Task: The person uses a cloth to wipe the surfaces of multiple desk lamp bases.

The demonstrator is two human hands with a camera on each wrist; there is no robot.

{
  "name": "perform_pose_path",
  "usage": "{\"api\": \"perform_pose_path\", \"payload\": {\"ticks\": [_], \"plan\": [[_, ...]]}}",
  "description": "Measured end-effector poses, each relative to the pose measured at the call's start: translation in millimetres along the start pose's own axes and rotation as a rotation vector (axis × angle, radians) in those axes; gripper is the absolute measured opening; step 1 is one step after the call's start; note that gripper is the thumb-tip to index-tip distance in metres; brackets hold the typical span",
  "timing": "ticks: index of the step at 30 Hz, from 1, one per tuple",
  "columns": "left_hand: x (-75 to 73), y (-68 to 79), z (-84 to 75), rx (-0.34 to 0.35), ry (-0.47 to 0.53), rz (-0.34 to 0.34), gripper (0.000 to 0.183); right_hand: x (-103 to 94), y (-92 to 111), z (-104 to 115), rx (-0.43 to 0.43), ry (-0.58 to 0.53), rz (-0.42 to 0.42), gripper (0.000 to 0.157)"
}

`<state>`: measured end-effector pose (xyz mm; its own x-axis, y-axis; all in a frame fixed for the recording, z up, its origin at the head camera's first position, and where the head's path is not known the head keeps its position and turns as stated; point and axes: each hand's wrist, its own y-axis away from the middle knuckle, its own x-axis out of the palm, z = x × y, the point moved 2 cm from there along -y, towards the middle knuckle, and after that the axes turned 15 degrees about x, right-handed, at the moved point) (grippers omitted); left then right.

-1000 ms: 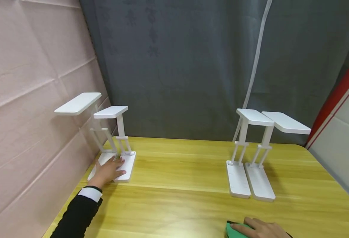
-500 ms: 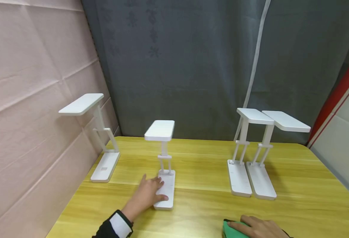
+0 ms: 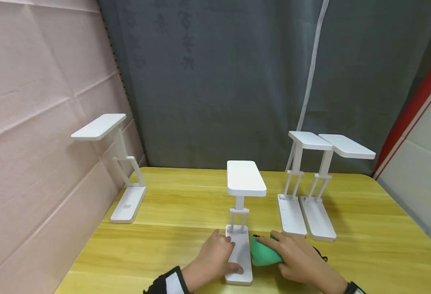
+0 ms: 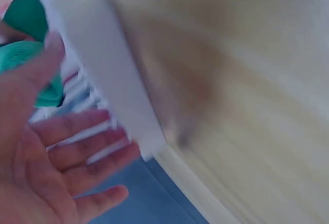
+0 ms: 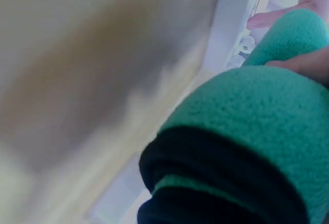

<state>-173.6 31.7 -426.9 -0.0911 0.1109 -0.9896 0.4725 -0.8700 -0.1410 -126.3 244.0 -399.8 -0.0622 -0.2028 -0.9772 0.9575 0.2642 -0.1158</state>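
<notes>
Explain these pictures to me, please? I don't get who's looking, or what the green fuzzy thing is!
There's no machine here, just a person's two bare hands at a wooden table. The wide view comes from a camera worn on the head, looking down. The two close-up, blurry views come from little cameras, one on each wrist. Four white things that look like desk lamps stand on the table: a left lamp, two right lamps side by side, and a front lamp between the hands. The left hand touches the front lamp's base. The right hand holds your green fuzzy thing, which looks like a cloth with dark edging.
</notes>
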Motion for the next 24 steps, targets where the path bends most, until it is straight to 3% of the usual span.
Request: {"api": "perform_pose_path", "payload": {"ticks": [3,6,9,15,21,24], "plan": [[0.8,7.7,11.1,-0.010,0.104,0.017,0.080,3.8,-23.7,10.8,-0.033,0.020,-0.075,0.059],[4.7,14.4,16.1,-0.023,0.158,0.036,0.094,12.1,-40.1,19.8,-0.038,0.018,-0.054,0.056],[6.9,16.6,16.9,-0.012,0.166,0.023,0.094,21.9,-46.5,24.8,-0.005,0.006,-0.023,0.054],[5.6,16.1,15.2,0.004,0.063,-0.001,0.094,27.1,-33.0,27.9,0.027,-0.084,0.052,0.052],[3.6,16.8,16.0,0.021,0.032,-0.008,0.095,25.4,-6.9,31.4,-0.065,-0.192,0.234,0.039],[2.6,16.2,21.1,0.025,0.071,-0.001,0.095,24.7,-1.0,32.2,-0.111,-0.234,0.281,0.044]]}}
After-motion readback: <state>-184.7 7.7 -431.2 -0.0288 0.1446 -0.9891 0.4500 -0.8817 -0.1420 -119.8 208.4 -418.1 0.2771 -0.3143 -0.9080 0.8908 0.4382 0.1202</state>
